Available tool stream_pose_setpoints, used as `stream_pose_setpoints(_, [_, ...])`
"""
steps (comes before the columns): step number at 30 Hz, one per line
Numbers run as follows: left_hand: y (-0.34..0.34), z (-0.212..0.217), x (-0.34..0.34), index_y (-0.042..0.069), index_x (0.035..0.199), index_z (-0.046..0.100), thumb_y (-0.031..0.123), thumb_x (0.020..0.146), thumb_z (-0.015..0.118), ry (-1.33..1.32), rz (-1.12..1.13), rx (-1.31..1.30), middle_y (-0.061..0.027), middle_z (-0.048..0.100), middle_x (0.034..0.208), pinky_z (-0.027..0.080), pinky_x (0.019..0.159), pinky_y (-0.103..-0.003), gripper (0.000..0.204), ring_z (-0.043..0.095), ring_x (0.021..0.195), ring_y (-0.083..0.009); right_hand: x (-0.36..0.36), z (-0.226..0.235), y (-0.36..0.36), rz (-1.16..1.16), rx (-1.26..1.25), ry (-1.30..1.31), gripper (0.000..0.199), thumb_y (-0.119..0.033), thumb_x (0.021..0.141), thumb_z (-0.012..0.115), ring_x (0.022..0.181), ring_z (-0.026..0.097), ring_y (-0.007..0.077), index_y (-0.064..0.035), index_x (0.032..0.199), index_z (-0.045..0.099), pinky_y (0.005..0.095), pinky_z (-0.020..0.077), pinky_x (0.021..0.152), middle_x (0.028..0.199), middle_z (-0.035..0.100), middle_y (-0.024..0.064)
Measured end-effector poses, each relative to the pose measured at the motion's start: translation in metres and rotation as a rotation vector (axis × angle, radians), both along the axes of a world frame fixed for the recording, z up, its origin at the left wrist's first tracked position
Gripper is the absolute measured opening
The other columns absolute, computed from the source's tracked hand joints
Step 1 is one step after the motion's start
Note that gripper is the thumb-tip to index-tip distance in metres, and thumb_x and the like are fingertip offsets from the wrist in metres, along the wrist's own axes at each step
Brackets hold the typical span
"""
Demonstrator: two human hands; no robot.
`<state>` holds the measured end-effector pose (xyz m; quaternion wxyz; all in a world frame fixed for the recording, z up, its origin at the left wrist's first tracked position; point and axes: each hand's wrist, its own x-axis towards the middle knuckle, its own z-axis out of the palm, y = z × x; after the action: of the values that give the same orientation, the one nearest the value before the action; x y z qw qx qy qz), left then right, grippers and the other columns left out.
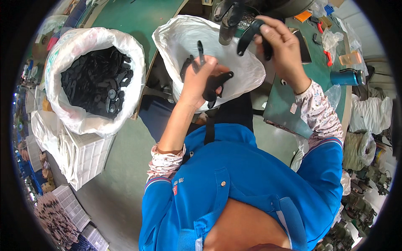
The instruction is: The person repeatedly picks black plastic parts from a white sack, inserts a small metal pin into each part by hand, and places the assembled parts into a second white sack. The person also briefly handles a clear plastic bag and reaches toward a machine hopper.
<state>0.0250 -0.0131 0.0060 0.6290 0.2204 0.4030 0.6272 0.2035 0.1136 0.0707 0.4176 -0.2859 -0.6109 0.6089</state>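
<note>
My left hand (200, 79) grips a bunch of flat black plastic parts (215, 85) that fan out above a white plastic bag (247, 71) on my lap. My right hand (281, 44) is raised higher, pinching one curved black part (248, 37) close to the dark metal machine head (229, 19) at the top. Both forearms wear patterned sleeve covers over a blue shirt.
A large white sack (90, 37) full of black plastic parts stands at the left on white crates (86, 157). The green worktable (322, 71) at the right carries a blue cylinder (346, 77), red tools and small bags. More crates lie on the floor at lower left.
</note>
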Motion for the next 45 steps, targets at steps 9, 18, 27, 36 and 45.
stream_pose_setpoints(9, [0.005,-0.016,-0.03,0.003,0.105,0.054,0.031,0.093,0.059,-0.25,0.196,0.031,-0.0159,0.065,0.09,0.051,0.049,-0.026,0.031,0.063,0.066,-0.0178,-0.03,0.071,0.027,0.069,0.045,-0.04,0.028,-0.009,0.094,0.053,0.051,0.052,0.0088,0.0039,0.119,0.053,0.021,0.0411,0.048,0.071,0.062,0.0067])
stream_pose_setpoints(18, [0.007,-0.009,-0.027,0.002,0.119,0.049,0.025,0.089,0.066,-0.265,0.183,0.093,-0.0167,0.064,0.097,0.053,0.057,-0.027,0.041,0.062,0.075,-0.0155,-0.057,0.073,0.055,0.132,-0.176,-0.337,0.025,-0.013,0.096,0.049,0.039,0.05,0.0102,0.0029,0.114,0.056,0.0225,0.0377,0.034,0.075,0.064,0.0078])
stream_pose_setpoints(27, [0.012,-0.013,-0.019,0.001,0.125,0.045,0.008,0.09,0.061,-0.257,0.196,0.157,-0.0151,0.059,0.107,0.052,0.077,-0.034,0.039,0.059,0.089,-0.0208,-0.018,-0.046,-0.039,0.348,-0.183,-0.252,0.048,-0.026,0.097,0.052,0.089,0.066,0.0208,-0.0023,0.136,0.04,0.0324,0.0541,0.079,0.103,0.064,0.0145])
stream_pose_setpoints(36, [0.004,-0.011,-0.018,0.0,0.115,0.054,0.007,0.09,0.059,-0.197,0.077,0.083,-0.0134,0.061,0.099,0.054,0.069,-0.034,0.027,0.062,0.084,-0.0212,0.025,-0.066,-0.083,0.391,-0.28,-0.249,0.031,-0.015,0.099,0.042,0.078,0.061,0.0138,0.001,0.126,0.045,0.0257,0.0503,0.067,0.096,0.062,0.0114])
stream_pose_setpoints(45, [-0.008,0.011,0.007,-0.004,0.112,0.056,0.007,0.087,0.063,-0.155,-0.371,0.097,-0.0118,0.06,0.091,0.05,0.06,-0.028,0.029,0.059,0.074,-0.0168,-0.006,-0.016,-0.023,0.44,0.098,-0.323,0.031,-0.017,0.097,0.052,0.071,0.052,0.0036,-0.0092,0.126,0.059,0.0191,0.0411,0.056,0.087,0.062,0.0005])
